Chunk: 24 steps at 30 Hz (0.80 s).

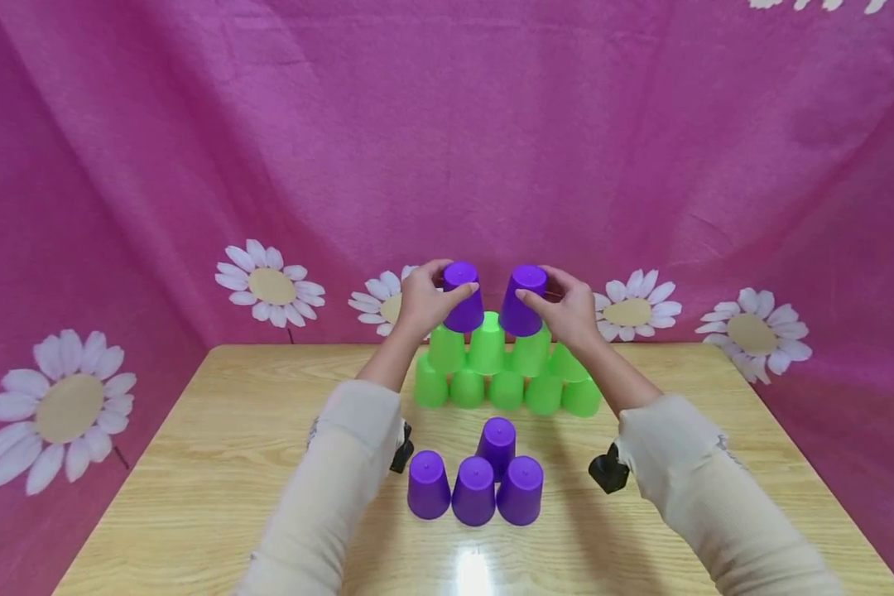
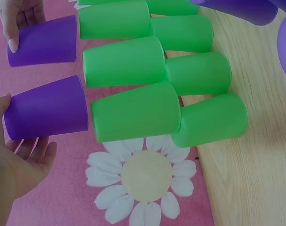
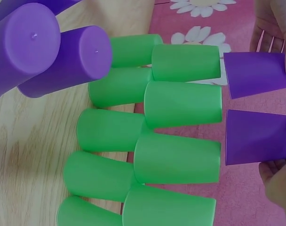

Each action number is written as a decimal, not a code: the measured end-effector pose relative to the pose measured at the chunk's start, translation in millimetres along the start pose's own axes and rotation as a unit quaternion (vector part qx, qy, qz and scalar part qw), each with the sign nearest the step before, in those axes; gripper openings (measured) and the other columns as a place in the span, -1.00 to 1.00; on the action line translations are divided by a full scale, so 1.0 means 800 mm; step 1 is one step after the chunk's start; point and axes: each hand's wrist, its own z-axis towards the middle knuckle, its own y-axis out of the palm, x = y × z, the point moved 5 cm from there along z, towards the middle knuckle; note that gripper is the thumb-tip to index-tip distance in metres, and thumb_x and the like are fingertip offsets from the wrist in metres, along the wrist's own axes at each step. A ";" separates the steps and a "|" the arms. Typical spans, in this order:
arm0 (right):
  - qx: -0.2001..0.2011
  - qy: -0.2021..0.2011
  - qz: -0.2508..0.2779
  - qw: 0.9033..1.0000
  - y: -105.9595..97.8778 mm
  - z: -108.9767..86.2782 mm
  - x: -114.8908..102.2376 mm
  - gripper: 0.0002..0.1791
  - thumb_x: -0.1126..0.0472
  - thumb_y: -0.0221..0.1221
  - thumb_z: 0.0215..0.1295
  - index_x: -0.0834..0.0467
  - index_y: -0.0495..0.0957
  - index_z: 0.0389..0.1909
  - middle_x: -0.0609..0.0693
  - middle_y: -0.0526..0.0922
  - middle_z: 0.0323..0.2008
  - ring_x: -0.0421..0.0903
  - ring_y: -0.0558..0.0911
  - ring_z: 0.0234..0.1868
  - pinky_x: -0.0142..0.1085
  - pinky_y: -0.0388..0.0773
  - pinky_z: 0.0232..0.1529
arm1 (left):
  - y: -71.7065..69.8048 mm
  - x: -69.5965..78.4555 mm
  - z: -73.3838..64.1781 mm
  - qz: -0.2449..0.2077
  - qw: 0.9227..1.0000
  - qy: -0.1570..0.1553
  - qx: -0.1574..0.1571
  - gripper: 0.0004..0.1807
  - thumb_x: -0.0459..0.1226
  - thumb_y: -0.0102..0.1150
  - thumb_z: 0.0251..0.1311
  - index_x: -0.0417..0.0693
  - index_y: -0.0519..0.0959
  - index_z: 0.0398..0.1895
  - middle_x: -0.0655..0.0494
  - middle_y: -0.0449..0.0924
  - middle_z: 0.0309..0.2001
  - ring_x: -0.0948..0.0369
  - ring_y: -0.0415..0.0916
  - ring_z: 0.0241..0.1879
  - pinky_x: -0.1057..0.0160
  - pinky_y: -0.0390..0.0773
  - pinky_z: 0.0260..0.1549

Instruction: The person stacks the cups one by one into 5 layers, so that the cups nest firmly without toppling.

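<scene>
Both hands are raised at the back of the table, each with an upside-down purple cup. My left hand (image 1: 425,305) grips the left purple cup (image 1: 465,318) from its outer side, thumb across the front. My right hand (image 1: 574,310) grips the right purple cup (image 1: 520,319) the same way; a small gap parts the two cups. Beneath them stands a wall of green cups (image 1: 487,352), upside down in two rows, the upper row resting on the lower. In the left wrist view the left purple cup (image 2: 49,110) has its rim close above the top green cups (image 2: 133,113).
Nearer me, several upside-down purple cups (image 1: 473,492) stand on the wooden table (image 1: 231,497), three in front and one behind. A pink cloth with white daisies (image 1: 271,286) hangs behind the table. Black devices (image 1: 608,469) show at both wrists.
</scene>
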 end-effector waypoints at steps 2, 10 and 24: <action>0.002 0.001 0.001 1.000 0.003 0.002 0.002 -0.45 0.31 0.24 0.12 0.38 0.39 0.15 0.37 0.54 0.02 0.19 0.56 0.05 -0.12 0.52 0.12 | 0.004 -0.001 0.001 -0.001 1.000 -0.001 -0.003 -0.49 -0.26 0.32 0.01 -0.29 0.48 0.05 -0.20 0.59 -0.04 0.00 0.56 -0.03 0.14 0.57 0.00; 0.006 -0.006 0.005 1.000 0.007 0.005 0.000 -0.45 0.31 0.24 0.13 0.38 0.38 0.16 0.39 0.53 0.02 0.22 0.55 0.05 -0.11 0.51 0.13 | 0.014 0.004 0.003 0.022 1.000 0.009 0.003 -0.48 -0.23 0.33 0.00 -0.29 0.49 0.05 -0.20 0.60 -0.04 -0.01 0.57 -0.04 0.16 0.57 0.00; 0.010 0.008 -0.008 1.000 0.010 0.010 0.005 -0.42 0.29 0.24 0.14 0.37 0.36 0.19 0.36 0.51 0.07 0.20 0.54 0.09 -0.13 0.50 0.14 | 0.017 -0.001 0.006 0.026 0.999 -0.008 0.032 -0.48 -0.22 0.33 0.01 -0.26 0.50 0.06 -0.17 0.60 -0.04 -0.01 0.57 -0.04 0.14 0.57 0.01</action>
